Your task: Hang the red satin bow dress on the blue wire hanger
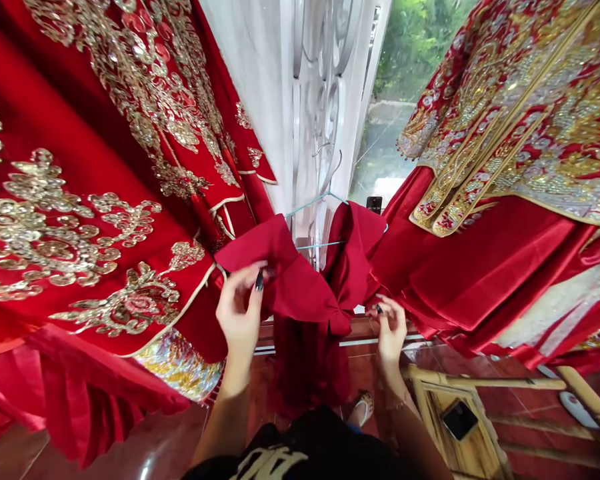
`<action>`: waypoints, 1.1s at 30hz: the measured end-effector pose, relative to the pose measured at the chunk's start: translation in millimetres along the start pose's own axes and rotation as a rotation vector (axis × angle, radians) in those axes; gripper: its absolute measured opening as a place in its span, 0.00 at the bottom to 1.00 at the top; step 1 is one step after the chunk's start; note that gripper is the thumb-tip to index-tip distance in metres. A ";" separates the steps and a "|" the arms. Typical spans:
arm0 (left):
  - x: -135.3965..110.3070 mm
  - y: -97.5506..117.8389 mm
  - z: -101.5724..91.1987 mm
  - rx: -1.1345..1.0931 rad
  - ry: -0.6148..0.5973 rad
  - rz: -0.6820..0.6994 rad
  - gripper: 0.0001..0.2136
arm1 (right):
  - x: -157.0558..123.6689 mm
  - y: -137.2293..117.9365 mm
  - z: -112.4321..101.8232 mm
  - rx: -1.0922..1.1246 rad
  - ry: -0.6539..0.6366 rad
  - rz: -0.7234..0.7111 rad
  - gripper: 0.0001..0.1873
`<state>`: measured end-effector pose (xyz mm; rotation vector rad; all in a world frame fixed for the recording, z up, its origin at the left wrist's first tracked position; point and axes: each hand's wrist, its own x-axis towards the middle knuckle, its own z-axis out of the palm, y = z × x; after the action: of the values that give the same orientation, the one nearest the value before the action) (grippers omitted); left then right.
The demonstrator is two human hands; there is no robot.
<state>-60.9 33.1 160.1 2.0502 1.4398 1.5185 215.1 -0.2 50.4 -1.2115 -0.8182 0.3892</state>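
Garment: a red satin garment (305, 293) hangs from a teal wire hanger (320, 199), its top in loose folds, its lower part falling toward the tiled floor (365, 353).
Left grip: the left hand (239, 313) is clamped on an upper fold, fingertips pinched together.
Right grip: the right hand (391, 331) is clamped on a lower edge of the same cloth, fingertips together.
Around it: a red robe with gold sequin embroidery (95, 253) on the left, a second embroidered robe (510, 133) on the right, a bamboo chair (480, 383) carrying a phone (460, 420).
Risk: satin looks slippery, so an uneven pull could probably slide it off the hanger and onto the floor.
Risk: working this close, the cloth might snag on the sequins of either robe.
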 end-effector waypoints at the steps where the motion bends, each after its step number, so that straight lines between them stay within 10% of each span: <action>1: 17.5 12.5 4.6 0.099 0.123 0.013 0.24 | 11.6 -14.5 8.8 -0.026 -0.022 -0.081 0.16; 6: 75.6 39.0 52.3 0.456 0.191 -0.117 0.41 | 79.7 -77.3 79.2 -0.392 -0.076 -0.445 0.35; 10: 82.4 11.6 57.7 0.515 0.233 -0.201 0.44 | 122.5 -87.1 119.0 -0.769 -0.190 -0.359 0.46; 16: 80.3 -13.5 18.1 0.512 0.084 -0.200 0.32 | 150.2 -90.8 99.7 -0.901 -0.389 -0.533 0.36; 33: 92.9 2.7 -7.6 0.533 -0.129 -0.093 0.29 | 160.2 -94.1 70.2 -0.919 -0.535 -0.471 0.39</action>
<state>-66.4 102.4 222.3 2.2606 2.0162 1.0162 255.5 121.8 201.7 -1.7070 -1.8264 -0.0960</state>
